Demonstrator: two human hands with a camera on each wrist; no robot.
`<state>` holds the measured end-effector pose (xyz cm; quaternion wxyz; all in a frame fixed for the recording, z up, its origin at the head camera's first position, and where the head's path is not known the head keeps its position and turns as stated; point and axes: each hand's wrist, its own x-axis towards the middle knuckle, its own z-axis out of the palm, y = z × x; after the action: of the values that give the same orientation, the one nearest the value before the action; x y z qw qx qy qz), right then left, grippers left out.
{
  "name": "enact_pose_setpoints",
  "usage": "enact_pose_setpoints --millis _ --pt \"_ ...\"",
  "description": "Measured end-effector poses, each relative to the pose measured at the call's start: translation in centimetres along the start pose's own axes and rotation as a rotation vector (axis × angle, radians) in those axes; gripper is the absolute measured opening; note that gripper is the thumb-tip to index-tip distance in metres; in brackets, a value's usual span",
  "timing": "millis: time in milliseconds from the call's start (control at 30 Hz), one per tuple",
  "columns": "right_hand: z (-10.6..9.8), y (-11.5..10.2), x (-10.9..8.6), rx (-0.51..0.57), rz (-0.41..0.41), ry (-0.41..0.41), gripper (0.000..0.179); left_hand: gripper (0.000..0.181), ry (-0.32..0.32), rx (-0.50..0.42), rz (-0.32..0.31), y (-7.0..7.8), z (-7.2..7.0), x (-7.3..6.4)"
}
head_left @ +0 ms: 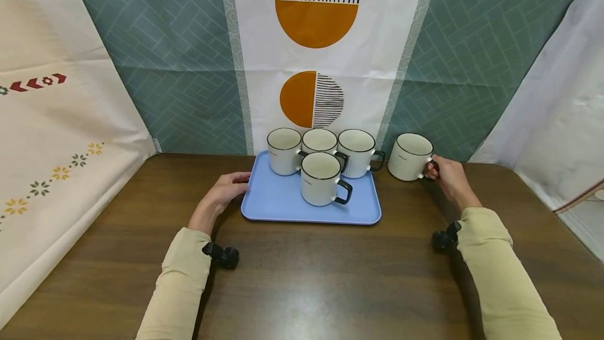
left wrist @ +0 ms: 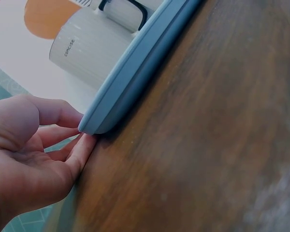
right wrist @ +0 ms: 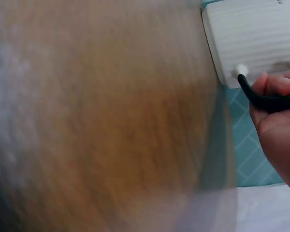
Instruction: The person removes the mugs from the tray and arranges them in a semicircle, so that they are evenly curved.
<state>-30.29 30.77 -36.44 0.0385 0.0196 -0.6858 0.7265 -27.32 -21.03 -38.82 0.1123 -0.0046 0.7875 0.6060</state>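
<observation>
My left hand (head_left: 225,191) grips the left edge of a light blue tray (head_left: 273,209); the left wrist view shows fingers (left wrist: 63,113) above and below its rim. On the tray stand a front mug (head_left: 317,185), a back left mug (head_left: 283,156), a back middle mug (head_left: 315,142) partly hidden behind the front one, and a back right mug (head_left: 353,152). All are white with dark rims and black handles. To the tray's right, my right hand (head_left: 450,177) holds another such mug (head_left: 408,159) by its black handle (right wrist: 270,102). Whether its base touches the table cannot be told.
The brown wooden table (head_left: 302,272) carries the tray near its back edge. Behind hangs a green cloth (head_left: 184,104) with a white patterned panel (head_left: 368,67). White cloths flank the table, the left cloth (head_left: 56,119) bearing printed flowers.
</observation>
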Motion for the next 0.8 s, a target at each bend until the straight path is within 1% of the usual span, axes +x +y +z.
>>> enact_pose_setpoints --millis 33,100,167,200,233,267,333,433,533,633,700,800 --pt "0.0 -0.2 0.1 -0.090 0.003 0.017 0.040 0.051 -0.003 -0.001 0.003 0.0 0.0 0.0" --pt "0.0 -0.6 0.1 -0.324 0.009 0.062 0.041 0.052 -0.005 -0.003 0.013 0.1 -0.1 -0.1" --pt "-0.1 -1.0 0.0 -0.579 -0.003 0.106 0.045 0.052 -0.002 -0.004 0.012 0.1 -0.1 -0.1" --pt "-0.2 -1.1 -0.1 -0.679 -0.013 0.122 0.048 0.052 -0.003 -0.003 0.012 0.1 0.0 -0.2" --pt "-0.2 -1.3 -0.3 -0.741 -0.019 0.137 0.053 0.052 -0.001 -0.003 0.012 0.1 0.0 -0.2" --pt "-0.3 -1.5 -0.4 -0.778 -0.024 0.152 0.056 0.052 -0.001 -0.003 0.013 0.1 0.0 -0.2" --pt "-0.4 -1.9 -0.7 -0.791 -0.054 0.190 0.060 0.052 -0.003 -0.005 0.013 0.1 0.1 -0.1" --pt "-0.3 -2.5 -1.0 -0.750 -0.099 0.263 0.062 0.052 -0.004 -0.002 0.020 0.0 0.1 0.0" --pt "0.2 -3.0 -1.3 -0.707 -0.148 0.320 0.058 0.052 -0.004 -0.001 0.023 -0.1 0.1 0.0" --pt "1.2 -3.5 -1.8 -0.622 -0.206 0.297 0.051 0.052 0.000 -0.003 0.017 -0.1 0.1 0.0" --pt "2.0 -3.8 -2.2 -0.563 -0.252 0.247 0.044 0.052 -0.002 -0.001 0.013 0.0 0.0 0.0" --pt "3.5 -4.0 -2.7 -0.482 -0.304 0.141 0.036 0.052 0.003 0.008 0.003 0.1 -0.1 -0.1"
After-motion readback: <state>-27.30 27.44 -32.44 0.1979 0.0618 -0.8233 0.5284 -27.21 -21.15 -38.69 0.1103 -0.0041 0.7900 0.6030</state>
